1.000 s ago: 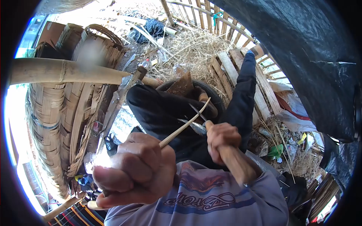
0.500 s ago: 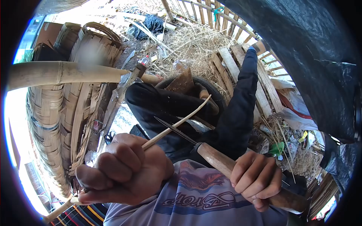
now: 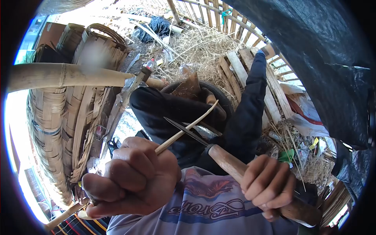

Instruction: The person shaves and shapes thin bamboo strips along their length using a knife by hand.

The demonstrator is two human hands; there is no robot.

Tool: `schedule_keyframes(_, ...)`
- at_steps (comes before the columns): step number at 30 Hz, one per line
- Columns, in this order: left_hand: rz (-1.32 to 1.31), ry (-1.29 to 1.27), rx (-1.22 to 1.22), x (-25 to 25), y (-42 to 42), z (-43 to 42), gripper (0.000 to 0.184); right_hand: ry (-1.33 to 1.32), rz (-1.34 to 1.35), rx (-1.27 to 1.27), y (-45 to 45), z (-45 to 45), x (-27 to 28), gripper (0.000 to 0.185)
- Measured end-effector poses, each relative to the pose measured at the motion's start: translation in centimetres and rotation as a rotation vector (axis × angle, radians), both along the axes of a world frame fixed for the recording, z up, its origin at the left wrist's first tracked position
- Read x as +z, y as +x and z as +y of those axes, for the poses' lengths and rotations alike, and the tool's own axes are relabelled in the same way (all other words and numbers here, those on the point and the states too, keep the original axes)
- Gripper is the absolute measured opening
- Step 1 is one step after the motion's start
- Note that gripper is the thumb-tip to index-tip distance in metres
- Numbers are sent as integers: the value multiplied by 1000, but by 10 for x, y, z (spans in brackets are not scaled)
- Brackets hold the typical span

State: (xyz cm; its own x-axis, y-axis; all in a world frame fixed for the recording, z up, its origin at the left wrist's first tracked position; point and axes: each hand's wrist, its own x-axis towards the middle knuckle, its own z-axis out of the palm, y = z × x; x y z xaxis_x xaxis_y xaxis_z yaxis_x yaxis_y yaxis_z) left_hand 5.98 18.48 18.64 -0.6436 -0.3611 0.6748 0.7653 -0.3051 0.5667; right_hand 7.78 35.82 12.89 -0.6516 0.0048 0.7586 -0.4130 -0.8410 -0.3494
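My left hand (image 3: 133, 176) is closed in a fist around a thin, pale stick (image 3: 200, 117), which looks like bamboo or wood. The stick slants up and to the right, slightly bent near its pointed far end. A knife (image 3: 231, 162) with a long, thick wooden handle is gripped in my right hand (image 3: 269, 186). Its narrow, dark blade points up and to the left and crosses the stick above my lap. At the crossing the blade appears to touch the stick. The stick's lower end is hidden inside my left fist.
Woven bamboo panels (image 3: 51, 137) stand at the left, beneath a bamboo pole (image 3: 70, 75). A round black tub or tyre (image 3: 223, 94) lies beyond my legs, with a wooden-handled tool in it. Wooden slats (image 3: 237, 64), straw (image 3: 199, 47) and a black tarp (image 3: 313, 51) are farther out.
Both hands have shifted slightly to the right. The knife has moved a little up and right, so its blade crosses the stick nearer the far end.
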Motion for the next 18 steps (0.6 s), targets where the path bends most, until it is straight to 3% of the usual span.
schedule_keyframes(2,-11,12,15,-1,0,-1,44,-29,-29,-34,-1,-17,-30,21)
schedule_keyframes(4,-34,-17,-24,0,4,0,43,248,-139,-251,-6,-31,-76,18)
schedule_keyframes(5,-49,-43,-54,0,5,1,43,305,-169,-218,-10,-27,-80,17)
schedule_keyframes(8,-16,-3,-11,-1,1,-4,43,286,-233,-139,-7,-5,-64,16)
schedule_keyframes(10,-17,-11,4,1,-2,-3,43,-69,-110,-33,-10,3,-27,17)
schedule_keyframes(13,-36,-35,4,0,-1,-4,43,-34,-56,-7,-7,1,-18,18)
schedule_keyframes(18,-56,-55,4,1,3,-3,44,217,-119,-156,-9,-16,-67,17)
